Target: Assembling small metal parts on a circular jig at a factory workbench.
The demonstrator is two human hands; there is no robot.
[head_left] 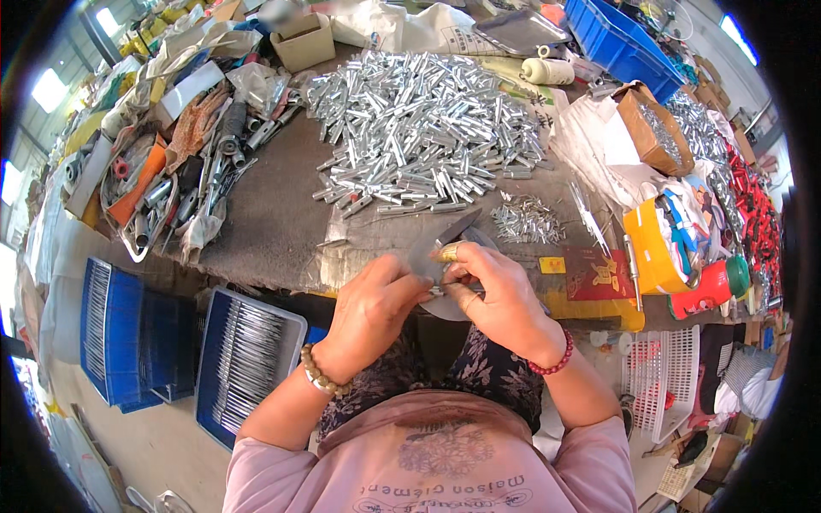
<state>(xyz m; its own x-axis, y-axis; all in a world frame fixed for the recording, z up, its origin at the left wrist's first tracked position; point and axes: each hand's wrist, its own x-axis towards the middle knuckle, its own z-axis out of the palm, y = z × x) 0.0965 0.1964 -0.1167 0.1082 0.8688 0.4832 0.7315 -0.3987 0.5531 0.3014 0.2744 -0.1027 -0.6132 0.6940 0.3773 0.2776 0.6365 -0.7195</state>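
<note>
At the table's front edge my two hands meet, fingertips pinched close together. My left hand is closed, thumb and forefinger on a small silvery metal piece. My right hand, also closed, pinches at the same spot, and its fingers partly hide the piece. One right finger has a yellow wrap. Behind and under the fingers shows a grey rounded plate, with a dark flat blade-like piece beyond it. Farther back lies a big heap of short silvery metal tubes. Tiny metal pins form a smaller pile.
Mixed tools and rods clutter the table's left. A yellow container, red jar and red card lie right. Below left are bins of metal rods; below right, a white basket. A blue crate stands far right.
</note>
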